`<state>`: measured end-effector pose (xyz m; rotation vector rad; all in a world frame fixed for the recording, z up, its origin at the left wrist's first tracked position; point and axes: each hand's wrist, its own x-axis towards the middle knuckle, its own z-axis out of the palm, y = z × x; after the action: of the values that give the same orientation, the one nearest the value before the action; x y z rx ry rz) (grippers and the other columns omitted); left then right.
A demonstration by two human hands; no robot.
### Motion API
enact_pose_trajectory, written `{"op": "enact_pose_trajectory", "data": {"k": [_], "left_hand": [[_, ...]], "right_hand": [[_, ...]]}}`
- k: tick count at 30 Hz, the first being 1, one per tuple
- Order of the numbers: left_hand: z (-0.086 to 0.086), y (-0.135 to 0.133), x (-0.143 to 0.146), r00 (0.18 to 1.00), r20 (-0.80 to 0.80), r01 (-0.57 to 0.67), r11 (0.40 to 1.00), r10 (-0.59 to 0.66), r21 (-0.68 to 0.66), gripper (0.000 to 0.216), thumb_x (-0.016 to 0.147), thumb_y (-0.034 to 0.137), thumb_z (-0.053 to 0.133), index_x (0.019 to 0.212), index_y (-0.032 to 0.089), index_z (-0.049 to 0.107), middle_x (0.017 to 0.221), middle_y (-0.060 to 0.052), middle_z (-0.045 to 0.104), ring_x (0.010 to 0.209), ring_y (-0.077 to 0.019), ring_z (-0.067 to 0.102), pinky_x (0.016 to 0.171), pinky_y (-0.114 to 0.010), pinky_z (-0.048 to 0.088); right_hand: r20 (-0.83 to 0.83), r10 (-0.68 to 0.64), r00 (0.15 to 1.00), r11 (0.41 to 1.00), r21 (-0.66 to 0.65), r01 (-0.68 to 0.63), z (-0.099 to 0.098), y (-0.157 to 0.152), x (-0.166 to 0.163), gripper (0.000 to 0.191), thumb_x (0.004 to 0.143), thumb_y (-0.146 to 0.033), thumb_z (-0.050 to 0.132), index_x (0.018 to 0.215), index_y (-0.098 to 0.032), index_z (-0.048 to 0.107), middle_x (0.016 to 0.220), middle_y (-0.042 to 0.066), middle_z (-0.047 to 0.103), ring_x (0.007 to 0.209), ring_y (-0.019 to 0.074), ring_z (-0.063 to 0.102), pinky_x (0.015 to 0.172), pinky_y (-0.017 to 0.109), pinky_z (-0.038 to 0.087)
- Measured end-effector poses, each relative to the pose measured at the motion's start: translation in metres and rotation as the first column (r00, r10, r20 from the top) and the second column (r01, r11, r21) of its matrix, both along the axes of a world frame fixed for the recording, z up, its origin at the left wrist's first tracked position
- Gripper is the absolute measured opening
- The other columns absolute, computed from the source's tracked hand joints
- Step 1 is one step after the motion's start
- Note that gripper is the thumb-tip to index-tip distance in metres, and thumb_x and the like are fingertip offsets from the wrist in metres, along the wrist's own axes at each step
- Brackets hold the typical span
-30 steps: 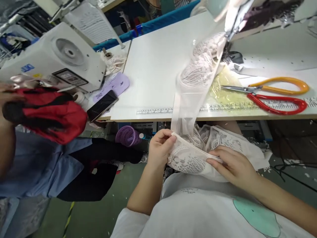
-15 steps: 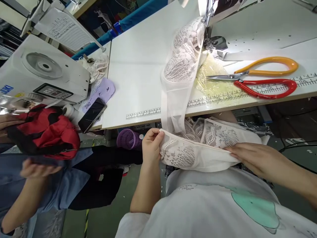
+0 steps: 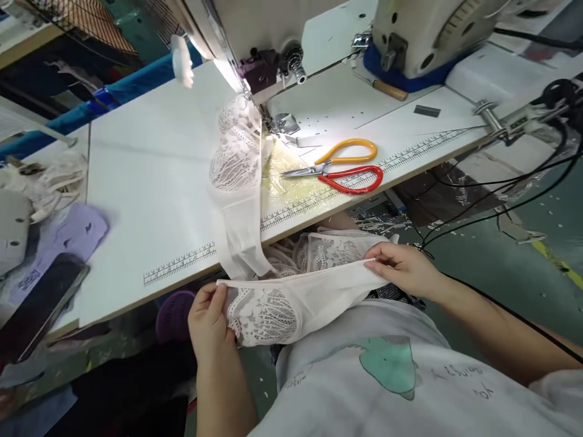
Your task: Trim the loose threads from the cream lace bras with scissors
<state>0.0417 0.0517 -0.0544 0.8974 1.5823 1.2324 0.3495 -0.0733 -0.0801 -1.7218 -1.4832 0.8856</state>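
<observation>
A white lace bra (image 3: pixel 268 312) is stretched across my lap, one lace cup showing on the left. My left hand (image 3: pixel 209 312) pinches its upper left corner between thumb and fingers. At the other end, my right hand (image 3: pixel 396 267) grips the band's upper edge with thumb and fingertips. Behind it, more lace bra pieces (image 3: pixel 330 250) lie bunched below the table edge. Another lace bra (image 3: pixel 237 164) lies on the table under the needle area of the sewing machine (image 3: pixel 273 67), its band hanging over the edge towards my lap.
Scissors (image 3: pixel 337 167) with one orange and one red handle lie on a yellowish plastic packet (image 3: pixel 286 176), beside the ruler strip (image 3: pixel 410 149). A phone (image 3: pixel 40 303) and purple card pieces (image 3: pixel 77 233) are at left. Black cables (image 3: pixel 496 182) hang at right. A purple basket (image 3: pixel 175 315) stands below.
The view has swung to the right, so the co-worker at left is mostly out of frame. My right hand has gone from lying flat along the band to pinching its edge.
</observation>
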Motion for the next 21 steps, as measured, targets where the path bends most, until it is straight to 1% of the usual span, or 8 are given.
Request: {"op": "enact_pose_trajectory", "data": {"k": [2,5,7,11,14,17,19,21], "left_hand": [[0.002,-0.002,0.0,1.0,-0.006,-0.003,1.0,0.003,-0.007,0.03,0.046,0.026,0.08,0.061,0.017,0.056,0.052,0.007,0.058,0.044,-0.0079,0.051,0.045,-0.019,0.041],[0.006,-0.01,0.0,0.999,-0.016,-0.029,1.0,0.029,-0.012,0.03,0.046,0.027,0.08,0.061,0.016,0.057,0.05,0.007,0.057,0.044,-0.0072,0.05,0.044,-0.018,0.039],[0.011,-0.02,-0.003,0.999,-0.019,-0.044,0.999,0.044,-0.001,0.029,0.046,0.027,0.08,0.061,0.016,0.057,0.05,0.007,0.056,0.045,-0.0068,0.05,0.045,-0.017,0.039],[0.029,-0.047,-0.021,0.998,0.055,-0.013,0.999,0.015,-0.048,0.03,0.048,0.027,0.081,0.061,0.015,0.057,0.052,0.005,0.057,0.045,-0.006,0.049,0.045,-0.016,0.039],[0.037,-0.064,-0.036,0.982,0.189,0.049,0.989,-0.022,-0.142,0.028,0.053,0.03,0.081,0.062,0.015,0.059,0.053,0.003,0.058,0.043,-0.0058,0.049,0.044,-0.017,0.039],[0.022,-0.063,-0.04,0.956,0.292,0.066,0.96,0.017,-0.273,0.028,0.052,0.027,0.081,0.061,0.014,0.058,0.052,0.002,0.058,0.044,-0.0078,0.052,0.046,-0.019,0.042],[-0.002,-0.051,-0.033,0.95,0.306,0.038,0.943,0.069,-0.33,0.028,0.048,0.021,0.082,0.055,0.014,0.056,0.048,0.002,0.056,0.044,-0.0092,0.053,0.047,-0.021,0.043],[-0.029,-0.035,-0.02,0.947,0.313,0.037,0.944,0.071,-0.327,0.03,0.046,0.019,0.082,0.049,0.015,0.053,0.044,0.002,0.053,0.042,-0.0102,0.052,0.047,-0.023,0.043]], "right_hand": [[-0.036,-0.021,0.999,1.0,0.0,0.021,-0.001,-0.001,-0.002,0.019,0.085,-0.034,0.049,0.08,-0.02,0.059,0.065,0.0,0.065,0.054,0.0142,0.059,0.049,0.023,0.046],[-0.115,-0.01,0.993,1.0,0.015,0.011,-0.001,-0.005,-0.004,0.023,0.088,-0.039,0.047,0.081,-0.02,0.058,0.087,0.006,0.07,0.078,0.0183,0.064,0.068,0.028,0.052],[-0.175,-0.02,0.984,1.0,-0.006,0.019,0.002,-0.01,-0.007,0.026,0.089,-0.044,0.048,0.084,-0.021,0.058,0.094,0.007,0.07,0.084,0.0192,0.064,0.071,0.029,0.052],[-0.227,-0.069,0.971,0.994,-0.1,0.047,0.01,-0.027,-0.011,0.037,0.082,-0.059,0.054,0.08,-0.022,0.062,0.069,0.004,0.065,0.061,0.0176,0.06,0.052,0.025,0.05],[-0.206,-0.114,0.972,0.978,-0.196,0.073,0.009,-0.034,-0.009,0.041,0.073,-0.066,0.058,0.076,-0.026,0.063,0.067,0.005,0.065,0.056,0.0187,0.059,0.045,0.025,0.049],[-0.08,-0.108,0.991,0.968,-0.234,0.087,-0.001,-0.029,-0.009,0.034,0.074,-0.06,0.056,0.077,-0.027,0.062,0.067,0.005,0.065,0.057,0.0205,0.059,0.044,0.028,0.047],[0.047,-0.075,0.996,0.975,-0.205,0.083,-0.009,-0.019,-0.01,0.03,0.074,-0.055,0.053,0.076,-0.025,0.06,0.067,0.005,0.065,0.059,0.0226,0.059,0.048,0.032,0.046],[0.119,-0.04,0.992,0.983,-0.171,0.06,-0.017,-0.008,-0.011,0.028,0.073,-0.052,0.051,0.074,-0.024,0.058,0.065,0.005,0.065,0.058,0.0231,0.059,0.049,0.033,0.045]]}}
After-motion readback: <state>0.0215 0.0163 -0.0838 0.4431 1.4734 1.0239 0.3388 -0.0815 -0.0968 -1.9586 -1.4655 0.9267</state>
